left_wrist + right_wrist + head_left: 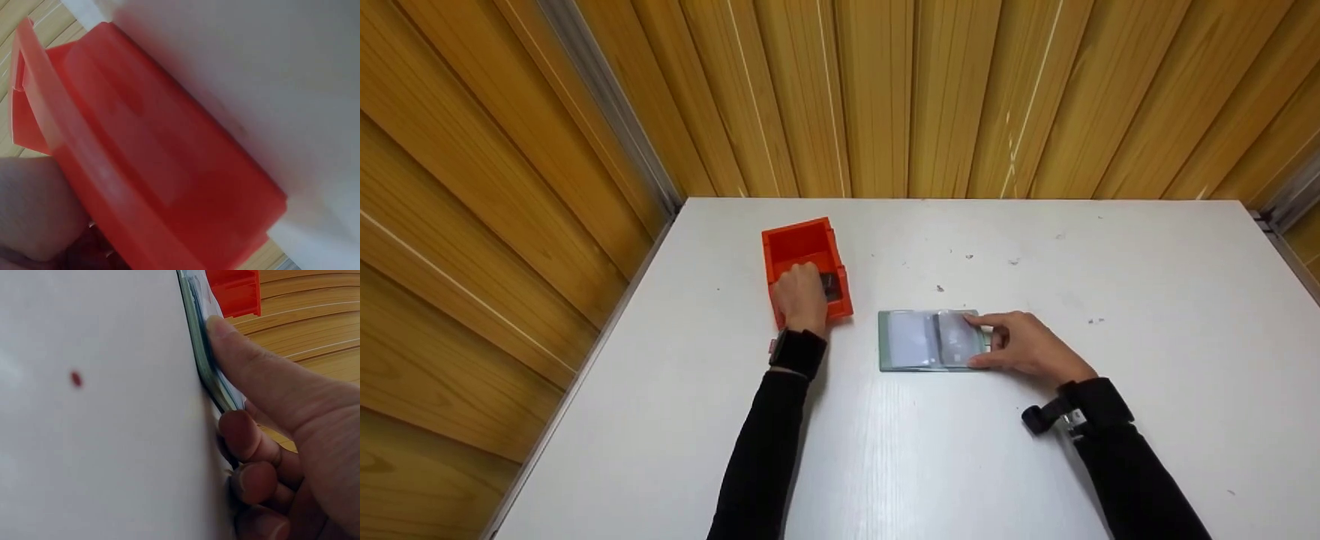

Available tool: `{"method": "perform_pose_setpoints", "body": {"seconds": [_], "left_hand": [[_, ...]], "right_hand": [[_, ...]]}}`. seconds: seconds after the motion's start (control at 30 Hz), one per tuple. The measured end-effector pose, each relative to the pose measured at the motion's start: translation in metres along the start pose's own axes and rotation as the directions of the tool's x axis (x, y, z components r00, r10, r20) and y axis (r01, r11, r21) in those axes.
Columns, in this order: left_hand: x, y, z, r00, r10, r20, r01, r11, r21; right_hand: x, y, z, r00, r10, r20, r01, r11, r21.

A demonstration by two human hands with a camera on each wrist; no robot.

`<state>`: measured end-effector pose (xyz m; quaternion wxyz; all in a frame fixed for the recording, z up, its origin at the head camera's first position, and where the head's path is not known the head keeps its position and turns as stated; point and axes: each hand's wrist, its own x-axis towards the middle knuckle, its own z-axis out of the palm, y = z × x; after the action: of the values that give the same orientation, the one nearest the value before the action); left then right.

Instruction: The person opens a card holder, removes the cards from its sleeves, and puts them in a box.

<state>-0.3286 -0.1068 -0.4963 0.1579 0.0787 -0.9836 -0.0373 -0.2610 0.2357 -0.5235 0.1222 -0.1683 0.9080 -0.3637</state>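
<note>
My left hand reaches down into a red plastic bin, its fingers out of sight below the knuckles. Beside it in the bin lies a dark, flat item, partly covered by the hand. In the left wrist view the bin's side wall fills the middle and hides the fingertips. To the right, a green card holder with clear plastic sleeves lies spread on the table. My right hand holds its right edge, thumb on the sleeves and fingertips at the cover's edge in the right wrist view.
The white table carries small dark marks behind and to the right of the card holder. Wood-patterned panels stand behind the table and along its left side. Both wrists wear black straps.
</note>
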Motion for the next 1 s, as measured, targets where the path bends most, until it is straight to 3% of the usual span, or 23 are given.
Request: {"method": "perform_pose_setpoints", "body": {"seconds": [0.1,0.33,0.57,0.67,0.83,1.0], "left_hand": [[0.0,0.0,0.0,1.0,0.001,0.021,-0.001,1.0,0.005],[-0.001,-0.001,0.0,0.999,0.02,-0.028,-0.021,1.0,-0.021],[-0.001,-0.001,-0.002,0.999,0.022,-0.023,-0.023,0.998,-0.055],[0.0,0.0,-0.015,0.998,0.036,-0.046,-0.039,0.996,-0.075],[0.0,0.004,-0.053,0.991,0.043,-0.126,-0.065,0.982,-0.177],[-0.01,0.02,-0.078,0.98,0.122,-0.159,-0.171,0.925,-0.34]], "right_hand": [[0.0,-0.001,-0.001,1.0,0.001,-0.002,-0.001,1.0,-0.007],[-0.001,-0.001,-0.001,1.0,-0.019,-0.014,0.019,1.0,0.013],[-0.002,-0.003,-0.001,1.0,-0.004,-0.005,0.004,1.0,0.001],[-0.002,-0.003,0.0,1.0,-0.004,-0.004,0.004,1.0,-0.005],[0.0,-0.004,0.001,1.0,-0.014,-0.004,0.014,1.0,0.006],[-0.001,-0.004,-0.001,1.0,-0.014,-0.009,0.014,1.0,0.0]]}}
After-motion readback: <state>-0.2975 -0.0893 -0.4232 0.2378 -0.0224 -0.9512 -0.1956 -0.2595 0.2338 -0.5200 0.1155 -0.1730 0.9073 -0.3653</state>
